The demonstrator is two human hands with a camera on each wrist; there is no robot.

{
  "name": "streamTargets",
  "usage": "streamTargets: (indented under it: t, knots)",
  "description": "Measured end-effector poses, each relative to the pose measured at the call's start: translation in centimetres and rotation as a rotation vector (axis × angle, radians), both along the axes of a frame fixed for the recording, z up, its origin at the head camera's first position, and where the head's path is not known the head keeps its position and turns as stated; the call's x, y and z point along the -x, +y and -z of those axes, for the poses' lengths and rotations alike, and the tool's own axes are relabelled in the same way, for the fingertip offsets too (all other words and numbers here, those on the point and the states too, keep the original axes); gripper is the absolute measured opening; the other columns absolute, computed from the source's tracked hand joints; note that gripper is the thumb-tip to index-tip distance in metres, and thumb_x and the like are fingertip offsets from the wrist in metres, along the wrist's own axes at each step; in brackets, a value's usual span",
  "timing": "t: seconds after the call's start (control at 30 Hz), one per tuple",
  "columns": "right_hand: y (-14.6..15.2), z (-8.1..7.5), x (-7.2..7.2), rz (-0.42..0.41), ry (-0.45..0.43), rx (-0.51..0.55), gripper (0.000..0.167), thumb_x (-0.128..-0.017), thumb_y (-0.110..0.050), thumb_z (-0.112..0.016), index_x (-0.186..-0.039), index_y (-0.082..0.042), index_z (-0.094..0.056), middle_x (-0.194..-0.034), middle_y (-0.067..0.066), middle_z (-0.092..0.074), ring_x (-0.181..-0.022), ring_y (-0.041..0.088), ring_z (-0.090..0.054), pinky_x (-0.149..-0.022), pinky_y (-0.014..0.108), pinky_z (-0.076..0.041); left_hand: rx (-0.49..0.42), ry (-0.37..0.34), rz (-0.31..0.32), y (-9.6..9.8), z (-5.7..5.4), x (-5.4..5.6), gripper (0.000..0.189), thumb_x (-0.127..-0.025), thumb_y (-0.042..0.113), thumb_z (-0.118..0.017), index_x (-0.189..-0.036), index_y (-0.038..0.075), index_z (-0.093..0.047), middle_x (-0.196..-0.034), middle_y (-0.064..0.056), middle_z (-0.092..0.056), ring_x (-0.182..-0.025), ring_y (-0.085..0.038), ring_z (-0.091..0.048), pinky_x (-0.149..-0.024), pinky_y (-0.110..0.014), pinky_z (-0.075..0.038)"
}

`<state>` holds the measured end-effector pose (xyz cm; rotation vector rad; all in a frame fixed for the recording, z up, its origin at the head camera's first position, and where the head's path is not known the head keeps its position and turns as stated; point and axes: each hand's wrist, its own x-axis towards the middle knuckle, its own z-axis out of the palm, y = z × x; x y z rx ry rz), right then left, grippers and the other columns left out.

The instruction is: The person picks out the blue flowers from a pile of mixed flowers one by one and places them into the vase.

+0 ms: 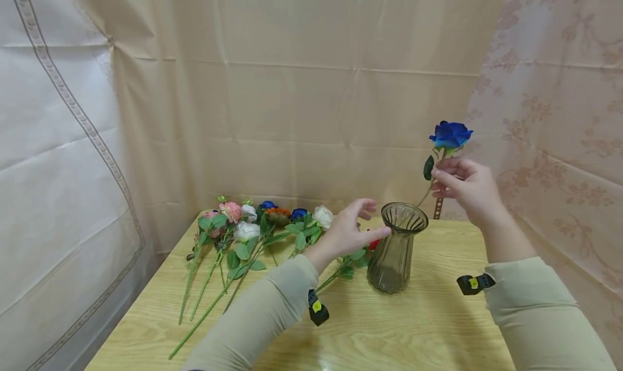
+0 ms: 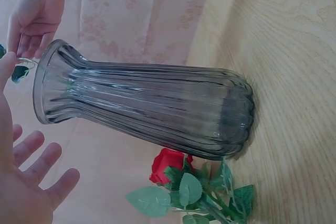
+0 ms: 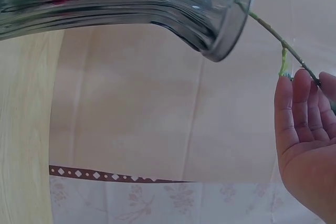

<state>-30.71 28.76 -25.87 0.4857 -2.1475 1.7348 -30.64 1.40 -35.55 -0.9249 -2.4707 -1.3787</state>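
Note:
A blue rose (image 1: pixel 450 135) stands upright in my right hand (image 1: pixel 469 190), which pinches its stem between thumb and fingers. The stem (image 3: pixel 273 32) slants down to the mouth of a ribbed, smoky glass vase (image 1: pixel 391 257); how far its end goes in is hard to tell. The vase is upright on the table. My left hand (image 1: pixel 348 227) is spread at the left of the vase's rim and holds nothing. In the left wrist view, its fingers (image 2: pixel 44 163) are apart from the glass. A red rose (image 2: pixel 170 169) lies beside the vase, mostly hidden in the head view.
On the left of the wooden table (image 1: pixel 438 333) lie several cut flowers: pink blooms (image 1: pixel 231 212), white roses (image 1: pixel 246 231), blue ones and an orange flower (image 1: pixel 278 216), their stems toward the front edge. Cloth curtains (image 1: pixel 292 100) hang behind and at both sides.

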Motion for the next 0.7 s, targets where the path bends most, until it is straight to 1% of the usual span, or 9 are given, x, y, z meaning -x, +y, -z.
streamTargets:
  t: [0.13,0.17,0.27,0.33,0.4,0.47,0.57,0.63,0.7]
  knots:
    - [-0.2,0.5,0.3,-0.018,0.004,-0.037,0.034,-0.100,-0.011,-0.067,-0.121,0.013,-0.056,-0.093,0.007,-0.070,-0.074,0.016,-0.070,-0.066,0.034,-0.061,0.009,-0.011,0.007,0.0,0.3,-0.1,0.073,-0.091,0.059,-0.071,-0.148,0.019,-0.047,-0.138,0.005,-0.056,-0.121,-0.017,-0.056,-0.087,-0.030,-0.053]
    - [-0.2,0.7,0.3,-0.011,0.004,-0.056,0.034,-0.100,-0.011,-0.067,-0.121,0.013,-0.056,-0.093,0.006,-0.070,-0.075,0.016,-0.070,-0.066,0.034,-0.061,0.012,-0.017,0.010,0.1,0.4,0.0,0.073,-0.091,0.058,-0.071,-0.148,0.019,-0.047,-0.138,0.004,-0.056,-0.121,-0.019,-0.056,-0.087,-0.030,-0.052]
    - [-0.4,1.2,0.4,0.015,-0.004,-0.144,0.034,-0.102,-0.015,-0.065,-0.123,0.011,-0.057,-0.096,0.007,-0.069,-0.078,0.015,-0.070,-0.069,0.036,-0.061,0.015,-0.035,0.019,0.1,0.6,-0.2,0.075,-0.091,0.057,-0.071,-0.149,0.016,-0.046,-0.139,0.001,-0.055,-0.121,-0.019,-0.056,-0.089,-0.031,-0.052]
    - [-0.5,1.5,0.6,0.035,-0.016,-0.200,0.035,-0.102,-0.017,-0.065,-0.124,0.010,-0.058,-0.097,0.007,-0.069,-0.079,0.015,-0.070,-0.069,0.035,-0.061,0.019,-0.045,0.022,0.1,0.8,-0.2,0.076,-0.091,0.058,-0.071,-0.150,0.017,-0.046,-0.140,0.000,-0.055,-0.120,-0.018,-0.056,-0.090,-0.033,-0.051]
    - [-0.6,1.8,0.7,0.044,-0.016,-0.246,0.034,-0.102,-0.017,-0.065,-0.124,0.009,-0.060,-0.096,0.008,-0.070,-0.077,0.015,-0.069,-0.065,0.032,-0.060,0.021,-0.056,0.026,0.1,1.0,-0.3,0.076,-0.091,0.058,-0.071,-0.150,0.018,-0.046,-0.140,-0.001,-0.055,-0.120,-0.018,-0.056,-0.092,-0.035,-0.051]
    - [-0.7,2.1,0.8,0.050,-0.009,-0.283,0.032,-0.102,-0.017,-0.066,-0.121,0.008,-0.062,-0.092,0.009,-0.070,-0.074,0.015,-0.067,-0.059,0.029,-0.058,0.024,-0.060,0.028,0.1,1.2,-0.4,0.076,-0.091,0.059,-0.070,-0.151,0.020,-0.045,-0.140,-0.002,-0.055,-0.120,-0.018,-0.056,-0.093,-0.037,-0.051]
    - [-1.0,2.6,1.0,0.061,0.008,-0.332,0.028,-0.101,-0.018,-0.067,-0.115,0.006,-0.066,-0.086,0.010,-0.069,-0.068,0.014,-0.063,-0.051,0.029,-0.054,0.034,-0.069,0.027,-0.1,1.4,-0.5,0.076,-0.091,0.060,-0.070,-0.151,0.020,-0.045,-0.139,0.000,-0.056,-0.122,-0.020,-0.057,-0.095,-0.039,-0.051]
    - [-1.3,2.8,0.9,0.070,0.010,-0.369,0.026,-0.101,-0.020,-0.067,-0.112,0.004,-0.068,-0.087,0.012,-0.069,-0.066,0.014,-0.059,-0.050,0.031,-0.052,0.037,-0.076,0.025,-0.1,1.6,-0.6,0.077,-0.090,0.059,-0.071,-0.150,0.019,-0.046,-0.138,0.002,-0.057,-0.122,-0.021,-0.058,-0.096,-0.040,-0.051]
    - [-1.5,3.0,0.8,0.081,0.010,-0.403,0.026,-0.101,-0.022,-0.067,-0.110,0.002,-0.069,-0.090,0.014,-0.069,-0.068,0.015,-0.057,-0.051,0.031,-0.051,0.044,-0.081,0.021,-0.2,1.8,-0.6,0.077,-0.090,0.060,-0.071,-0.150,0.018,-0.046,-0.136,0.005,-0.057,-0.121,-0.021,-0.058,-0.096,-0.040,-0.050]
